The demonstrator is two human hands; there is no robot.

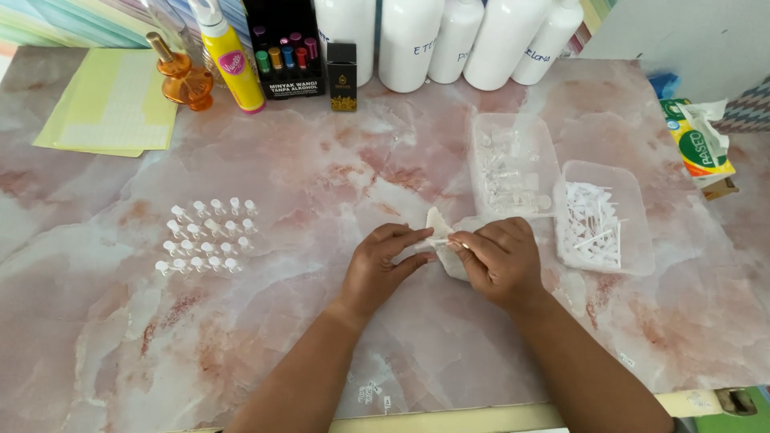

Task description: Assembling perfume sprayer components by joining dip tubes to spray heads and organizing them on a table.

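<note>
Fingertips of both hands meet over a small clear vial (443,240) near the middle of the counter (321,160). The left hand (381,269) pinches the vial from its side with thumb and forefinger, and the right hand (501,261) is curled, its fingers pressed together on a thin white part at the vial's other end; how the part sits on the vial is too small to tell. Under and between the hands lies a crumpled clear plastic bag (445,261), partly hidden by the right hand.

Just beyond the right hand stand two clear plastic tubs touching the bag's far side: the nearer-centre clear tub (513,164) holds a heap of clear vials, and the right tub (603,215) holds white stick-like parts. Well to the left of the hands, rows of small capped vials (208,235) stand upright on the counter in a neat block.

Along the counter's far edge stand big white bottles (449,36), a small black box (342,76), a black display box of coloured vials (282,48), a yellow spray bottle (231,56) and an amber glass bottle (183,76). A yellow label sheet (112,104) lies at the far left, and a tissue pack (699,144) sits at the far right.
</note>
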